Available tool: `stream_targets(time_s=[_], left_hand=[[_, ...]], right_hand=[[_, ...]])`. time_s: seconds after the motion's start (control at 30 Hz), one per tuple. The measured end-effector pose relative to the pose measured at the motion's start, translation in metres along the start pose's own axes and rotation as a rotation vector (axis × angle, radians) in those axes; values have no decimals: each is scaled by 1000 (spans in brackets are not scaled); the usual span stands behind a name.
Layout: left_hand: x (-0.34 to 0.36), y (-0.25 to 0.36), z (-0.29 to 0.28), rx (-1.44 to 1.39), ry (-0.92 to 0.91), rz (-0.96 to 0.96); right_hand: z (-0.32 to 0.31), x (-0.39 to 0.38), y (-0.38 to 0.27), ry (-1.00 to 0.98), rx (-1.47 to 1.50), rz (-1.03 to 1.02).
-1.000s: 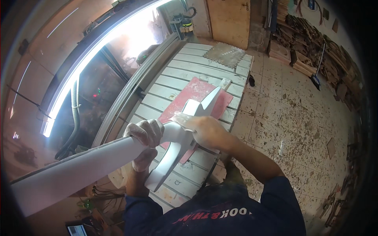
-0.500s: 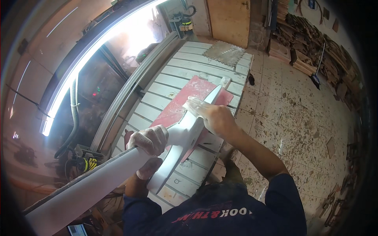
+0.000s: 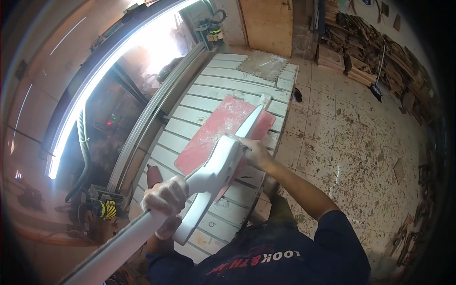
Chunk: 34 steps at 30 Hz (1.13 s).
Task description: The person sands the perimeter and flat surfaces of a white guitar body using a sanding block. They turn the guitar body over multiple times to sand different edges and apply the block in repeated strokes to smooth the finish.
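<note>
A long white piece, with a thick shaft and a tapering crosspiece (image 3: pixel 194 219), is held at a slant over a slatted white table (image 3: pixel 194 100). My left hand (image 3: pixel 166 199) is wrapped round its shaft, dusted white. By the far part of the crosspiece, my right hand (image 3: pixel 257 153) is closed against the right side, with one finger stretched along the upper edge. Its other fingertips are partly hidden by the piece. Beneath lies a pink, dust-covered board (image 3: pixel 209 133). Just beyond my left hand, a maroon object with a narrow tip (image 3: pixel 153 175) sits on the table.
A metal rail (image 3: pixel 147 121) runs along the table's left side, with a yellow-and-black machine part (image 3: pixel 105 209) at its near end. A flat scalloped-edge sheet (image 3: pixel 262 65) lies at the far end. Debris litters the tiled floor (image 3: pixel 342 142); wood scraps (image 3: pixel 370 52) are stacked beyond it.
My right hand has slid off the top of the crosspiece to its right side. My left hand and the shaft have shifted down and left in view; the camera view has also shifted slightly.
</note>
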<state>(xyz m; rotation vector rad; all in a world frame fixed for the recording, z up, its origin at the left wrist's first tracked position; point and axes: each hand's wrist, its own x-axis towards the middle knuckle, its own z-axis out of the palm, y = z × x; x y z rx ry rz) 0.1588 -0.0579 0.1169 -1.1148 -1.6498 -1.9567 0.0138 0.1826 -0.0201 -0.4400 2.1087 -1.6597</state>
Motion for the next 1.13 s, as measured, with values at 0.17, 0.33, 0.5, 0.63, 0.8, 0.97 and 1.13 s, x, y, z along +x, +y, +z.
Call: stream_targets(time_s=[0.17, 0.33, 0.5, 0.63, 0.8, 0.97, 1.13], left_hand=[[5, -14, -4, -30, -104, 97], [1, -1, -8, 51, -9, 57], [19, -2, -16, 121, -36, -41], [20, -1, -12, 135, 125, -117], [24, -5, -8, 188, 155, -106], [31, -2, -3, 246, 122, -183], [28, 3, -7, 278, 78, -202]], right_hand=[[-78, 83, 115, 400, -543, -609], [-29, 68, 88, 112, -609, -431], [-115, 131, 135, 239, -507, -394], [-65, 102, 103, 57, -525, -601], [-117, 162, 164, 4, -300, -498], [-99, 135, 111, -29, -265, -244], [-113, 174, 177, -48, -124, -417]])
